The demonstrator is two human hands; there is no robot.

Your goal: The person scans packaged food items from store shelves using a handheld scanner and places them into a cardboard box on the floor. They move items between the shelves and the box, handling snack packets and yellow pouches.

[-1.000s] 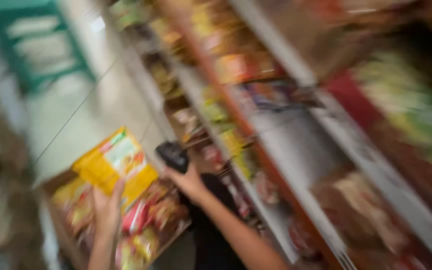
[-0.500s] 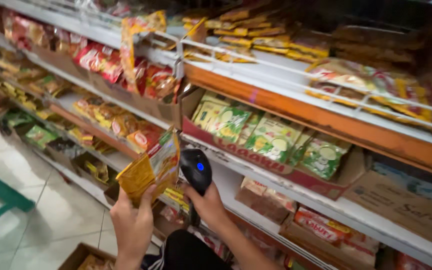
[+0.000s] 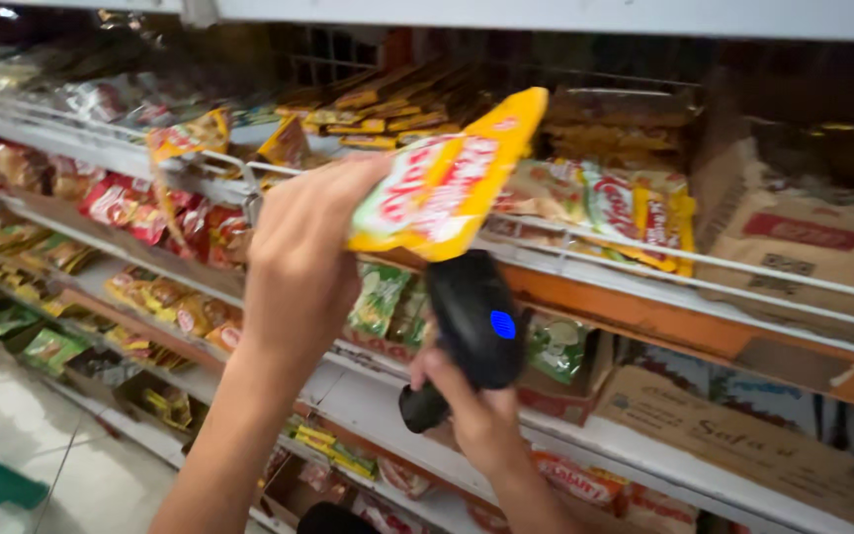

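Clamped in my left hand [image 3: 298, 262], the yellow snack packet [image 3: 444, 183] is raised and tilted before the upper shelf rail [image 3: 743, 267]. Just below it I see my right hand [image 3: 471, 410] closed around the black handheld scanner [image 3: 467, 326], its blue light showing, with stocked shelves [image 3: 368, 396] behind.

Two hands up: left hand [image 3: 298, 267], right hand [image 3: 476, 405]. One yellow snack packet [image 3: 442, 188] held. One black handheld scanner [image 3: 471, 326], one blue light lit on it. Two brown cardboard cartons at right: upper carton [image 3: 803, 247], lower carton [image 3: 743, 435]. Shelf packets too many and blurred to count.
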